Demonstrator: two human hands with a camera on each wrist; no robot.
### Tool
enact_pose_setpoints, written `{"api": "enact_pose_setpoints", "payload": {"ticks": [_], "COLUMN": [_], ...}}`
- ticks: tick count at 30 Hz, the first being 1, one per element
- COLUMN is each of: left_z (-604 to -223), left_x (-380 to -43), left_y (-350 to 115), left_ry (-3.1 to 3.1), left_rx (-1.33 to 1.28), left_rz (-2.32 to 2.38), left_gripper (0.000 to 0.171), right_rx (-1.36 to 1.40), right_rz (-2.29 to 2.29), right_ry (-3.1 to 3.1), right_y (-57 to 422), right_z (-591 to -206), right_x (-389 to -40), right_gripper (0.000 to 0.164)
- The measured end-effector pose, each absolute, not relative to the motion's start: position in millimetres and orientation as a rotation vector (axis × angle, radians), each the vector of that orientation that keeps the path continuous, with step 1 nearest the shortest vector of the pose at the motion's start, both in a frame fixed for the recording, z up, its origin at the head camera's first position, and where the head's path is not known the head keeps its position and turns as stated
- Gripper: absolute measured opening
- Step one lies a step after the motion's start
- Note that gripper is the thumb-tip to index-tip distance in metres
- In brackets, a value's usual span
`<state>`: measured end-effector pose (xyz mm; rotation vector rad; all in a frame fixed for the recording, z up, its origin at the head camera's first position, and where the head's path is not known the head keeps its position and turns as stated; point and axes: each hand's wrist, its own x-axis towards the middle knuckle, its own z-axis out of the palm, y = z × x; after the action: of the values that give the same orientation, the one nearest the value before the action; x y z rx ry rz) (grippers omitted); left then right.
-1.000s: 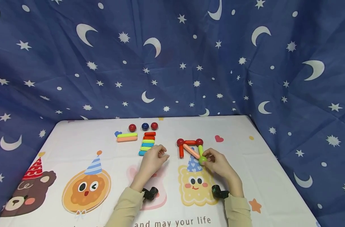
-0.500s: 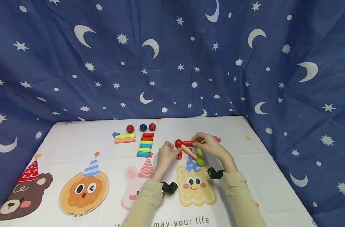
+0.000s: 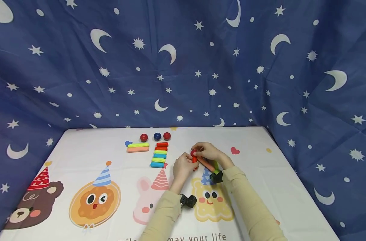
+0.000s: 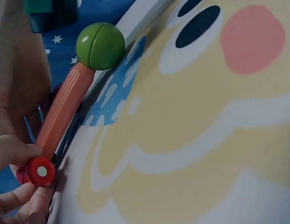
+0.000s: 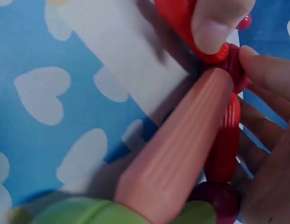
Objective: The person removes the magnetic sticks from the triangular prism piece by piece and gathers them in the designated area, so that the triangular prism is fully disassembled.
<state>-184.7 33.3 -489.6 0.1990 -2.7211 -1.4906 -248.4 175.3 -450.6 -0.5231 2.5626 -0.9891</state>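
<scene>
In the head view my left hand pinches a short red rod just below a red ball. My right hand reaches across from the right and holds that ball. A salmon rod runs from this ball to a green ball. Under my right palm, another red rod links to a second dark red ball. A yellow-green rod is mostly hidden by my right wrist. The left wrist view shows the held rod's end with a white dot, between thumb and fingers.
Left of the hands lies a column of short red, yellow-green and blue rods. Beside it are a long yellow-green rod and a long salmon rod. Two red balls and a blue ball sit behind, near the table's back edge.
My left hand has moved right, from beside the loose rods to the short red rod. My right hand went from the green ball to the back right corner, then left to the other red ball.
</scene>
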Motion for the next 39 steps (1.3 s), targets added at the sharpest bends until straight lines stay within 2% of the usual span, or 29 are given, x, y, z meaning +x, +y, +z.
{"api": "enact_pose_setpoints", "payload": {"ticks": [12,19,25,29,33,39], "left_z": [-484,-465,-451,-449,-449,-451], "left_x": [-182,-177,-172,-164,-159,-160], "left_y": [25,-14,-69,-95,-106,-106], "left_ry": [-2.691,-2.612,-2.729,-2.899,-2.991,-2.994], "left_rx": [0.09,-0.027,-0.135,-0.373,-0.605,-0.685], "left_rz": [-1.656,-1.779,-1.517,-1.169,-0.784,-0.513], "left_gripper": [0.02,0.022,0.024,0.023,0.023,0.021], "right_rx": [-0.487,-0.463,-0.445,-0.436,-0.427,-0.445], "right_rz": [-1.043,-1.029,-1.003,-1.0,-0.999,-1.002], "right_ry": [2.59,2.59,2.602,2.595,2.593,2.607], "right_y": [174,173,175,176,177,176], "right_z": [-459,-464,-462,-461,-460,-461], "right_x": [-247,-247,-247,-247,-247,-246], "right_gripper": [0.027,0.028,0.028,0.028,0.028,0.029]}}
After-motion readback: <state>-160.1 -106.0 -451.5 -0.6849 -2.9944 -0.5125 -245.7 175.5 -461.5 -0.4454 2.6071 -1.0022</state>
